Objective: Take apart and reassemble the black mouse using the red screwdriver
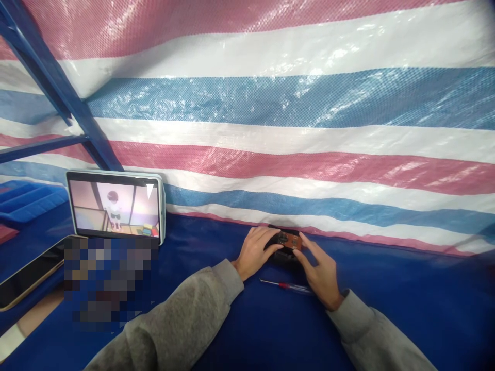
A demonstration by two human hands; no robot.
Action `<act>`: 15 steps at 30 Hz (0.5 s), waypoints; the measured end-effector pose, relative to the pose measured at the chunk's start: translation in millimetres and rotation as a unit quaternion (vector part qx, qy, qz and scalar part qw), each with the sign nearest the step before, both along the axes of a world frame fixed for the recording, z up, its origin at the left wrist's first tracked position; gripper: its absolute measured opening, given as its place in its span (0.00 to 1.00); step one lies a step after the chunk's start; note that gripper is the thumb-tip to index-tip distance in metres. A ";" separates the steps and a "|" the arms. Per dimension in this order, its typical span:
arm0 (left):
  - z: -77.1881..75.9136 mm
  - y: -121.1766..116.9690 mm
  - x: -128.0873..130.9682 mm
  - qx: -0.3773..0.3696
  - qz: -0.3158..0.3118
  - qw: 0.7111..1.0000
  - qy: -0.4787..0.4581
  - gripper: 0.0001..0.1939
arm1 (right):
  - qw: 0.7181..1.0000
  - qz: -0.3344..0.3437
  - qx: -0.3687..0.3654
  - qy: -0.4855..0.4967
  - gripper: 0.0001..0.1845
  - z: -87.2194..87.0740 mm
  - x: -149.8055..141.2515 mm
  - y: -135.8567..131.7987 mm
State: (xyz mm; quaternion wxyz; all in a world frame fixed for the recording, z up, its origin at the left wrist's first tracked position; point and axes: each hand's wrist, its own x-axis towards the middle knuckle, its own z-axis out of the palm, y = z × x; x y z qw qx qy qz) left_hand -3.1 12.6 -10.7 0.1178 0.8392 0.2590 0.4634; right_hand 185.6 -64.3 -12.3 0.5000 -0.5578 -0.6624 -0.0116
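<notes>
Circuit board held in both hands near the back edge of the counter

An orange-brown circuit board [296,242] sits over a black housing [286,259], between the left hand [253,253] and the right hand [324,270]. The left fingers are curled on the left end of the board and the black part there; the right fingers grasp its right end, thumb on the near edge and index finger on the far edge.

The back edge of the blue counter [240,327] lies just beyond the housing, where a striped sheet [270,170] comes down in red, white and blue bands. That sheet bounds the reach forward, and its folds come near the fingertips. The counter's surface spreads between the two grey sleeves [185,322] toward the near side, and runs on to the right past the right hand.

Just on the near side of the housing lies a screwdriver [285,285], its tip pointing left and its clear handle reaching up to the right hand, so it crosses the space below the work.

Well to the left, a tablet [116,206] stands upright, showing a cartoon picture. Beside it lie a phone [33,273] and a pixelated patch whose contents cannot be told. Farther left are a blue tray [33,201] and a slanting blue frame [58,77].
</notes>
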 end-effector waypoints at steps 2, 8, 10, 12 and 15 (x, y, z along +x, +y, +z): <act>-1.2 0.6 0.0 -0.005 -0.007 1.000 -0.003 0.19 | 1.000 -0.002 -0.009 0.006 0.23 -0.1 0.3 0.4; -3.4 2.6 -0.1 -0.012 -0.019 0.999 -0.024 0.20 | 0.999 -0.006 -0.033 0.025 0.23 -3.0 2.4 1.4; -3.0 3.0 -0.3 -0.019 -0.017 0.999 -0.030 0.21 | 0.998 -0.010 -0.044 0.032 0.23 -3.8 2.9 1.7; -1.9 3.1 -0.6 -0.024 -0.023 0.999 -0.036 0.21 | 0.998 -0.011 -0.052 0.035 0.23 -3.4 2.9 1.8; 0.4 2.4 -0.8 -0.020 -0.039 0.998 -0.035 0.21 | 0.997 -0.018 -0.058 0.044 0.21 -0.4 2.1 1.2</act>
